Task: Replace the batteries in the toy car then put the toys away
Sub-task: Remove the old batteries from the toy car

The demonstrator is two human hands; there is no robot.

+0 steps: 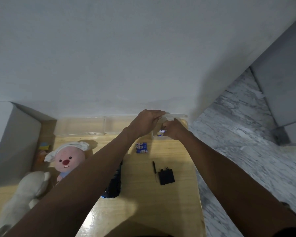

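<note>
At the table's far right stands a small clear plastic box (154, 136). My left hand (146, 121) grips its clear lid (176, 116), raised over the box. My right hand (173, 130) pinches a blue and white battery (162, 131) just inside the box. Three blue batteries (141, 147) lie side by side in front of the box. The dark toy car (114, 183) sits mid-table, mostly hidden under my left forearm. Its black battery cover (166, 176) and a small black screwdriver (154, 170) lie to the right.
A pink plush beaver (67, 159) and a white plush toy (26, 190) lie at the left, with small colourful toys (43, 149) behind them. Long clear bins (85, 126) stand along the wall. The wooden table (147, 202) ends at the right above marble floor.
</note>
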